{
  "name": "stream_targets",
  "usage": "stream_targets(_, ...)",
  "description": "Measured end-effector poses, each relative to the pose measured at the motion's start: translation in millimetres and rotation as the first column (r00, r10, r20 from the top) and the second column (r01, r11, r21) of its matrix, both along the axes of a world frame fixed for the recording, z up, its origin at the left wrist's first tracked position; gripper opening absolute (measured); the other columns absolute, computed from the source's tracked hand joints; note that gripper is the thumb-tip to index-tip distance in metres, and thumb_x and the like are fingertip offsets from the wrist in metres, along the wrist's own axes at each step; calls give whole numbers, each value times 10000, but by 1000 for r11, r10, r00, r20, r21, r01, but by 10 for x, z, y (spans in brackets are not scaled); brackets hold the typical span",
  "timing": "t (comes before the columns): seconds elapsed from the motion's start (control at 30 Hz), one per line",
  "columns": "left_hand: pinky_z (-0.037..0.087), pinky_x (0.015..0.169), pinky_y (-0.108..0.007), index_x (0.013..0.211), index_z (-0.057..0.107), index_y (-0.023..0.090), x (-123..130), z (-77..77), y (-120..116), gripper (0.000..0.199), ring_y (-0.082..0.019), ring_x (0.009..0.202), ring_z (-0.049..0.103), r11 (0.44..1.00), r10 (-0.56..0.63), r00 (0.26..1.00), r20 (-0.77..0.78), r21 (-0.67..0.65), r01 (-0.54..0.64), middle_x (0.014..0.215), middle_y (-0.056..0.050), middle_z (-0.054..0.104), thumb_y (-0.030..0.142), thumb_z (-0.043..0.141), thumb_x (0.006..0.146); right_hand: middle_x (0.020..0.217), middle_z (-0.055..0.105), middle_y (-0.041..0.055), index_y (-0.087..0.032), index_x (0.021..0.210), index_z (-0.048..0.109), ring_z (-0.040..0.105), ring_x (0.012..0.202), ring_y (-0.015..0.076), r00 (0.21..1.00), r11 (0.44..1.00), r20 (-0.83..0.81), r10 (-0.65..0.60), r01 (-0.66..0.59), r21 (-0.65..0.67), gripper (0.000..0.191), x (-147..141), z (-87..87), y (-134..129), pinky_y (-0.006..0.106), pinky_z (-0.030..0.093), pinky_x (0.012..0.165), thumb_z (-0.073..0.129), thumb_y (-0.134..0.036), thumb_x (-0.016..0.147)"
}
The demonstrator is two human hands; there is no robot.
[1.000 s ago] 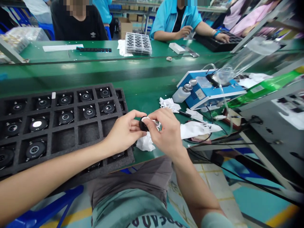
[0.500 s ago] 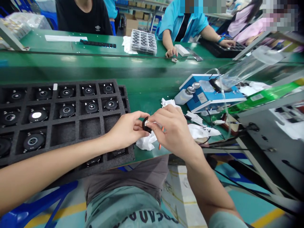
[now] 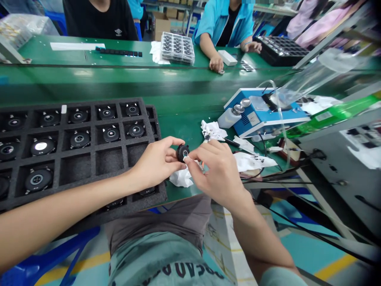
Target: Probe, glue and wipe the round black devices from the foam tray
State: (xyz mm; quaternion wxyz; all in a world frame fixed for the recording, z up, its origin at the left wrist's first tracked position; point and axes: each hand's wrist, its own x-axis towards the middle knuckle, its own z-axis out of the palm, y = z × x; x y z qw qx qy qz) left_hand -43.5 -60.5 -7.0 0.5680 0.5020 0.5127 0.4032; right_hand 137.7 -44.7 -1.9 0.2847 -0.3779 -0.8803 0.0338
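Note:
Between the thumb and fingers of my left hand (image 3: 156,161) is a round black smartwatch body (image 3: 181,152), its sensor side turned partly up toward me. My right hand (image 3: 218,169) is closed in a pinch at the lower right edge of the watch. A small white bit, seemingly tissue, shows at its fingertips. Crumpled white tissue (image 3: 181,178) lies on the green bench below. Part of a tool with an orange handle shows behind my right fingers. To the left, a black foam tray (image 3: 157,186) holds several similar watch bodies in its compartments.
A blue machine (image 3: 253,111) stands back right, beside a white pump bottle (image 3: 230,116). Tissues (image 3: 253,161) and cables lie on the right, near a green bottle (image 3: 330,117). Across the bench, a co-worker's hand (image 3: 216,62) rests near a clear parts box (image 3: 177,48).
The watch body has turned so its sensor face shows more. My right fingers have shifted to its lower edge. The co-worker across has drawn one hand back from the black tray.

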Motion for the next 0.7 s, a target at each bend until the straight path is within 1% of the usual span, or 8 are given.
stream_targets(0.1,585,709,-288,1141,582,158,1,2,-24,471,-183,763,761,999,-11,998,-68,51,14,779,1,753,97,746,704,730,666,25,-212,739,623,541,752,211,996,999,-80,-45,46,9,175,-61,-68,6,379,359,713,620,-190,913)
stream_targets(0.2,570,676,-281,1119,582,163,-2,-2,-42,421,-181,740,749,994,-24,991,-135,105,39,746,9,736,121,735,729,739,672,24,-217,761,635,558,761,213,985,997,-159,-74,75,5,156,-131,-117,89,381,389,732,618,-198,915)
stream_targets(0.3,580,690,-283,1128,569,168,-11,11,-33,466,-181,749,754,997,-12,997,-70,73,17,769,4,745,113,760,707,741,684,23,-220,773,640,580,751,209,957,989,-259,-134,144,21,146,-100,-118,182,378,408,736,632,-213,918)
stream_targets(0.4,593,711,-271,1143,566,163,-20,47,-7,521,-168,756,760,1000,24,999,21,12,-25,806,-9,762,91,788,677,717,670,17,-222,771,626,582,725,200,901,976,-391,-189,216,27,152,18,-104,187,370,426,721,662,-239,917)
stream_targets(0.47,597,716,-256,1145,567,157,-22,74,9,533,-154,754,760,999,39,997,64,-14,-38,813,-13,769,74,793,669,728,676,13,-224,786,626,592,725,197,891,982,-422,-167,190,13,143,90,-109,136,368,436,720,675,-246,919)
stream_targets(0.53,595,713,-240,1145,569,153,-22,95,23,542,-143,750,758,999,42,996,84,-25,-40,821,-16,775,59,797,662,764,700,16,-226,815,636,610,742,196,902,992,-415,-123,129,-12,120,127,-129,76,369,445,729,671,-230,930)
stream_targets(0.6,593,710,-234,1143,571,151,-20,108,29,548,-136,742,753,999,45,996,83,-26,-43,824,-15,778,53,801,656,800,720,21,-227,850,650,622,766,198,914,997,-399,-76,73,-24,96,129,-155,39,370,453,738,659,-217,945)
stream_targets(0.7,594,715,-236,1134,572,154,-16,105,20,540,-131,728,747,999,37,997,75,-20,-35,807,-4,772,62,804,656,835,722,32,-225,884,667,616,793,206,938,1000,-345,-16,16,-2,72,69,-189,37,375,454,749,652,-218,954)
